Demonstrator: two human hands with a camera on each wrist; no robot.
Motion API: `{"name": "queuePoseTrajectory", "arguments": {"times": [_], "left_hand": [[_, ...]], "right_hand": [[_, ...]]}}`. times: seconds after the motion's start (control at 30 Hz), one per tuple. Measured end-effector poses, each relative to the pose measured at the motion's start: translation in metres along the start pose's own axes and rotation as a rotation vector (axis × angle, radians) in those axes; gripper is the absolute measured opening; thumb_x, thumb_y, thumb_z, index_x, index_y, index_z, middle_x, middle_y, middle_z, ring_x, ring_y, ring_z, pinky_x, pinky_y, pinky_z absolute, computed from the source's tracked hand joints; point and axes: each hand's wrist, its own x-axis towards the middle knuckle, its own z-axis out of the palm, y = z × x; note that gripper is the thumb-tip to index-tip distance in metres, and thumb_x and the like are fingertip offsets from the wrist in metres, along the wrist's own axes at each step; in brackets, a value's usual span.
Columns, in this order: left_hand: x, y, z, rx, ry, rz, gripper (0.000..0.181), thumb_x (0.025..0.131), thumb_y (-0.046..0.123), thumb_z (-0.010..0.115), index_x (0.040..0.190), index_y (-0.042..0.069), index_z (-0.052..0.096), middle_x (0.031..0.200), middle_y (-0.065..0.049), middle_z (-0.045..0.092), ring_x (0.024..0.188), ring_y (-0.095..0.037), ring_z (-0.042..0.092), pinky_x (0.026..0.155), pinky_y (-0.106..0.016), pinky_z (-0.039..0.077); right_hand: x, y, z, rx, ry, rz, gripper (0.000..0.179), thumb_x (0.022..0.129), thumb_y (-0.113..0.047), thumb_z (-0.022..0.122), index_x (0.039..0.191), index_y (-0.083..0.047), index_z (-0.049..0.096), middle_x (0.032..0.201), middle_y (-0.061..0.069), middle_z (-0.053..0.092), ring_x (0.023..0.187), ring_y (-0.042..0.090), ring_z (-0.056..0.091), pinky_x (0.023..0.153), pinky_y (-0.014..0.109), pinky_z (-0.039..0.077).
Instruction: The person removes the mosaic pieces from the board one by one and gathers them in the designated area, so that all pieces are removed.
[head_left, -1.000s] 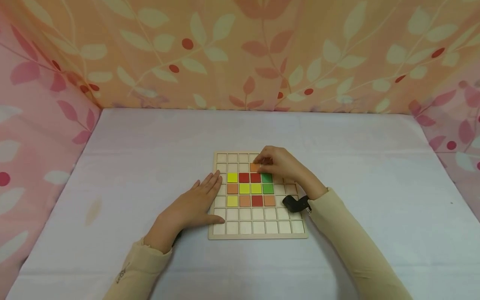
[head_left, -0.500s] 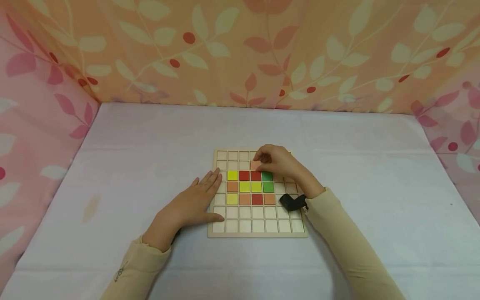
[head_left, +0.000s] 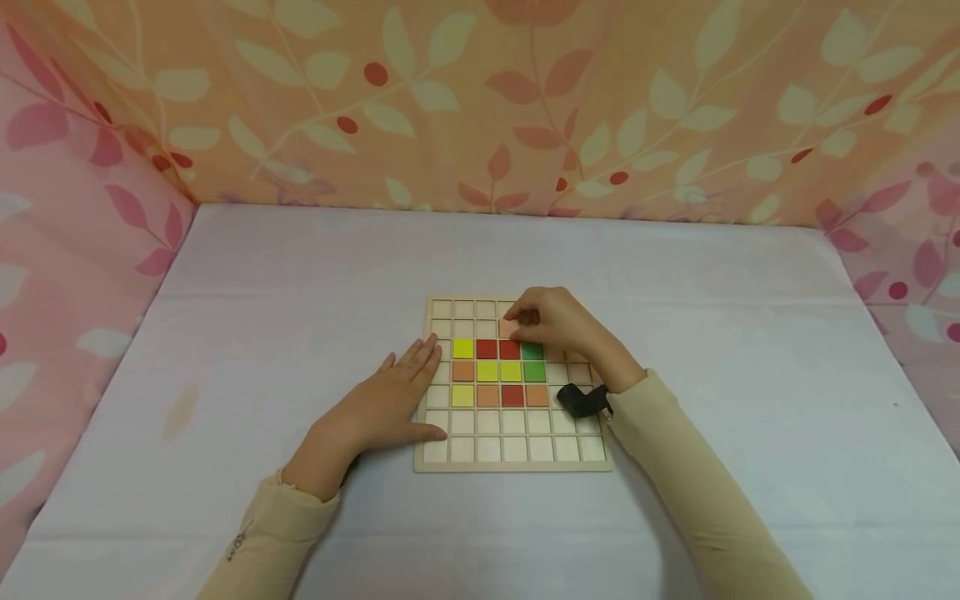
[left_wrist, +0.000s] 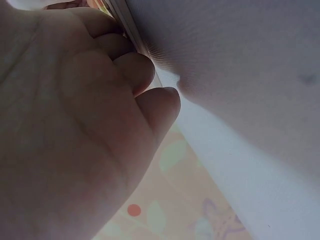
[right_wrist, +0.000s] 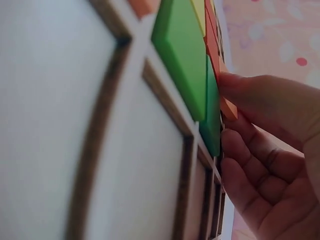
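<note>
A pale wooden grid board [head_left: 513,467] lies on the table, with yellow, red, green and orange square tiles in its middle rows. My right hand [head_left: 566,323] pinches an orange tile [head_left: 507,327] by thumb and fingers over the second row from the far edge. In the right wrist view the same orange tile [right_wrist: 229,107] stands tilted between thumb and fingers, beyond the green tiles [right_wrist: 182,60]. My left hand [head_left: 386,404] rests along the board's left edge, fingers straight and thumb spread. Its palm [left_wrist: 75,115] fills much of the left wrist view.
A black wrist device [head_left: 581,401] at my right cuff hangs over the right part of the board. White cloth [head_left: 712,300] covers the table around it. Floral curtains [head_left: 480,108] stand at the back and both sides.
The orange tile's visible face has turned paler, as if tilted slightly. My right hand stays at nearly the same cell and my left hand keeps its place. The head view has shifted slightly.
</note>
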Motion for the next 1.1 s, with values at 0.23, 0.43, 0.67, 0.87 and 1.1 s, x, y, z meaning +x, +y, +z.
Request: {"name": "queuePoseTrajectory", "arguments": {"times": [0.23, 0.43, 0.67, 0.87, 1.1], "left_hand": [[0.0, 0.001, 0.0, -0.011, 0.003, 0.002, 0.103, 0.08, 0.047, 0.072, 0.147, -0.007, 0.016, 0.156, -0.02, 0.006, 0.143, -0.034, 0.007, 0.11, -0.055, 0.015], [0.0, 0.0, 0.002, -0.003, 0.005, 0.002, 0.104, 0.079, 0.048, 0.071, 0.147, -0.007, 0.015, 0.156, -0.019, 0.005, 0.143, -0.033, 0.005, 0.111, -0.055, 0.014], [0.0, 0.0, 0.001, -0.008, 0.009, 0.011, 0.104, 0.079, 0.048, 0.071, 0.147, -0.007, 0.015, 0.156, -0.02, 0.005, 0.143, -0.034, 0.005, 0.111, -0.056, 0.014], [0.0, 0.0, 0.002, -0.004, 0.007, 0.003, 0.105, 0.08, 0.049, 0.071, 0.148, -0.006, 0.013, 0.156, -0.018, 0.004, 0.143, -0.032, 0.005, 0.111, -0.054, 0.013], [0.001, 0.0, 0.004, -0.014, 0.002, -0.001, 0.105, 0.079, 0.049, 0.071, 0.148, -0.005, 0.013, 0.156, -0.017, 0.003, 0.143, -0.031, 0.003, 0.112, -0.053, 0.013]], "right_hand": [[0.001, 0.003, 0.003, -0.089, 0.023, -0.038, 0.021, 0.078, -0.012, 0.075, 0.098, -0.004, 0.074, 0.09, 0.003, 0.067, 0.077, 0.014, 0.059, 0.069, 0.029, 0.051], [0.0, 0.005, 0.002, -0.093, 0.037, -0.058, 0.021, 0.078, -0.017, 0.076, 0.096, -0.006, 0.075, 0.089, 0.002, 0.068, 0.077, 0.012, 0.061, 0.069, 0.028, 0.051], [-0.008, 0.007, -0.007, -0.018, 0.047, -0.046, 0.022, 0.079, -0.018, 0.077, 0.097, -0.006, 0.075, 0.09, -0.001, 0.067, 0.081, 0.013, 0.062, 0.074, 0.03, 0.052], [-0.02, 0.004, -0.017, 0.049, 0.054, -0.047, 0.023, 0.077, -0.01, 0.077, 0.098, -0.003, 0.073, 0.092, 0.002, 0.067, 0.081, 0.016, 0.063, 0.074, 0.032, 0.053], [-0.037, 0.008, -0.026, 0.092, 0.102, -0.066, 0.022, 0.077, 0.002, 0.072, 0.099, 0.001, 0.072, 0.093, 0.005, 0.066, 0.08, 0.019, 0.064, 0.074, 0.037, 0.054]]}}
